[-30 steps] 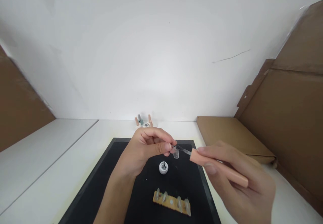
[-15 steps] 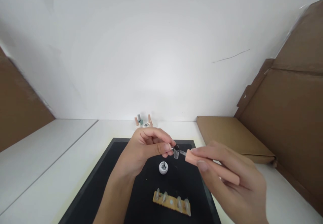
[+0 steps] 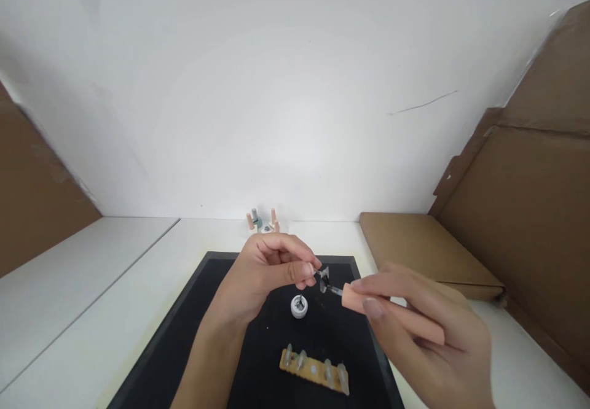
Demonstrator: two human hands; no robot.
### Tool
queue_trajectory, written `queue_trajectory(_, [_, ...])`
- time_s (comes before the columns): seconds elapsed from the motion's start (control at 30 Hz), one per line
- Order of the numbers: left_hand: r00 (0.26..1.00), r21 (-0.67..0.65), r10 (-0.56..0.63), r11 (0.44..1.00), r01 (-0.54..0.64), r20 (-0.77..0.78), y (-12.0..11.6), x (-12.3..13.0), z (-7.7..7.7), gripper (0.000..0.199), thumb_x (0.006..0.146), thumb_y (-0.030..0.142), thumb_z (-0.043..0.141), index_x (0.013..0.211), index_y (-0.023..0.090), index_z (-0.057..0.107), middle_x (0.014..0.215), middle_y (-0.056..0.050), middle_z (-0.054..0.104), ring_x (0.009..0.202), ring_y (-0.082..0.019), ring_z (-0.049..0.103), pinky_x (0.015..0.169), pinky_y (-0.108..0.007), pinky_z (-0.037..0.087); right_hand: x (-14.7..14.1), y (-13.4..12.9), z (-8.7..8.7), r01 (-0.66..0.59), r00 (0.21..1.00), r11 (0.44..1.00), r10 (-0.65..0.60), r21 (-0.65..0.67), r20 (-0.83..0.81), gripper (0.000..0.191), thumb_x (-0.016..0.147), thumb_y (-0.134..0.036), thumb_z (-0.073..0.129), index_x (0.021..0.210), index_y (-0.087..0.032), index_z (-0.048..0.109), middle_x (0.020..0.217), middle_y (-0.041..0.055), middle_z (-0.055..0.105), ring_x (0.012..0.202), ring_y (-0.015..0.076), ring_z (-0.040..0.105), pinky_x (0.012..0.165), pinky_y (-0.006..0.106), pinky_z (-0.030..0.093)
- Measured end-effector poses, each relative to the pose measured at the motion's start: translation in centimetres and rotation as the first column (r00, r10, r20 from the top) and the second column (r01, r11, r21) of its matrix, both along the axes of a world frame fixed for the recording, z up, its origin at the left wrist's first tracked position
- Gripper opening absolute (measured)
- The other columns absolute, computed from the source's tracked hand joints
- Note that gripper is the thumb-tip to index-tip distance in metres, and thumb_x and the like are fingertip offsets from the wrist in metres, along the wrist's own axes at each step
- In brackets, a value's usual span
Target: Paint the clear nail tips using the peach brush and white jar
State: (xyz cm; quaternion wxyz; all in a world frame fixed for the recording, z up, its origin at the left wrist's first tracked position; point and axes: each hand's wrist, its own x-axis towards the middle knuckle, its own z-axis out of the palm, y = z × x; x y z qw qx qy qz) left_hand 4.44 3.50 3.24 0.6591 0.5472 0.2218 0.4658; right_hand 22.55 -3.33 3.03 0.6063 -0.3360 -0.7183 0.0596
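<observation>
Nail tip [image 3: 323, 285] has tilted; just beyond left fingers [image 3: 306, 270].

Black mat [image 3: 258, 366] on white table [image 3: 147, 286]

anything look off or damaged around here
Yes: a thin dark line slants across the plain white wall at right, perhaps a scratch. The yellow strip also lies askew on the black mat.

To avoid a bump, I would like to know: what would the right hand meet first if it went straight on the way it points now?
Led by the peach-handled brush, the right hand would first meet the small clear piece, then probably the left hand; depth is hard to judge.
</observation>
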Motion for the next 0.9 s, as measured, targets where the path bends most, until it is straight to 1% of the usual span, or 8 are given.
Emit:
queue_trajectory(0.17, [1.0,0.001,0.025,1.0,-0.025,-0.002,-0.06,-0.03,-0.02,0.008,0.065,0.016,0.086,0.066,0.015,0.078,0.066,-0.002,0.073,0.051,-0.007,0.063,0.049,-0.014,0.051,0.02,-0.09,-0.12,0.043,0.998,0.999,-0.043,0.009,-0.043,0.01,0.085,-0.015,0.061,0.087,-0.024,0.065,0.069,-0.0018,0.069,0.051,0.0107,0.057,0.045,0.02,0.047])
queue_trajectory(0.23, [1.0,0.001,0.029,1.0,-0.029,-0.005,-0.18,-0.03,0.06,0.008,0.064,0.017,0.086,0.066,0.015,0.078,0.065,-0.002,0.073,0.051,-0.008,0.063,0.048,-0.014,0.051,0.14,-0.15,0.11,0.042,0.999,0.999,-0.042,-0.013,0.002,0.01,0.084,-0.014,0.061,0.087,-0.023,0.065,0.069,-0.0017,0.069,0.052,0.0107,0.059,0.046,0.02,0.048])
queue_trajectory(0.33, [0.999,-0.008,0.035,0.999,-0.035,-0.01,-0.24,-0.05,0.12,0.01,0.063,0.017,0.087,0.065,0.015,0.078,0.064,-0.002,0.072,0.05,-0.008,0.063,0.048,-0.014,0.051,0.21,-0.21,0.34,0.0,0.997,0.999,0.004,-0.039,0.08,0.013,0.083,-0.011,0.058,0.082,-0.022,0.064,0.063,-0.0034,0.067,0.048,0.0089,0.057,0.044,0.019,0.047])
queue_trajectory(0.43, [0.999,-0.005,0.041,0.999,-0.041,-0.012,-0.23,-0.13,-0.03,0.009,0.063,0.017,0.087,0.066,0.015,0.078,0.064,-0.003,0.072,0.05,-0.008,0.063,0.048,-0.015,0.051,0.1,-0.17,0.02,-0.003,1.0,1.0,0.003,-0.012,0.012,0.014,0.083,-0.011,0.058,0.081,-0.023,0.064,0.062,-0.0038,0.066,0.046,0.0085,0.055,0.043,0.019,0.046])
queue_trajectory(0.57, [1.0,0.011,0.03,0.999,-0.03,0.005,-0.3,-0.17,-0.21,0.008,0.065,0.016,0.085,0.066,0.016,0.078,0.065,-0.002,0.073,0.051,-0.008,0.063,0.048,-0.014,0.05,-0.05,-0.09,-0.47,0.065,0.994,0.998,-0.065,-0.003,-0.086,0.01,0.084,-0.016,0.062,0.088,-0.025,0.067,0.067,-0.0027,0.068,0.05,0.0103,0.057,0.044,0.02,0.046])
queue_trajectory(0.63, [1.0,0.012,0.021,1.0,-0.021,0.006,-0.31,-0.14,-0.17,0.007,0.065,0.015,0.085,0.066,0.016,0.078,0.066,-0.002,0.073,0.052,-0.008,0.064,0.048,-0.014,0.05,-0.01,-0.12,-0.37,0.057,0.996,0.998,-0.057,-0.011,-0.074,0.009,0.084,-0.016,0.061,0.085,-0.024,0.066,0.065,-0.003,0.067,0.049,0.01,0.057,0.044,0.02,0.046])
queue_trajectory(0.77, [0.999,0.008,0.028,1.0,-0.028,0.018,-0.26,-0.09,-0.06,0.007,0.066,0.015,0.085,0.065,0.016,0.077,0.066,-0.002,0.073,0.053,-0.008,0.064,0.049,-0.014,0.05,0.18,-0.24,-0.04,-0.016,0.999,1.0,0.017,-0.025,0.032,0.014,0.083,-0.011,0.058,0.079,-0.022,0.065,0.062,-0.0037,0.067,0.047,0.0087,0.057,0.044,0.018,0.046])
queue_trajectory(0.9, [0.999,-0.001,0.039,0.999,-0.039,0.019,-0.35,-0.06,-0.07,0.009,0.063,0.015,0.086,0.064,0.015,0.077,0.066,-0.003,0.073,0.052,-0.009,0.064,0.048,-0.015,0.051,0.06,-0.18,-0.24,0.053,0.996,0.998,-0.055,-0.018,-0.064,0.008,0.085,-0.018,0.06,0.083,-0.023,0.067,0.065,-0.0012,0.068,0.048,0.0108,0.057,0.042,0.02,0.046])
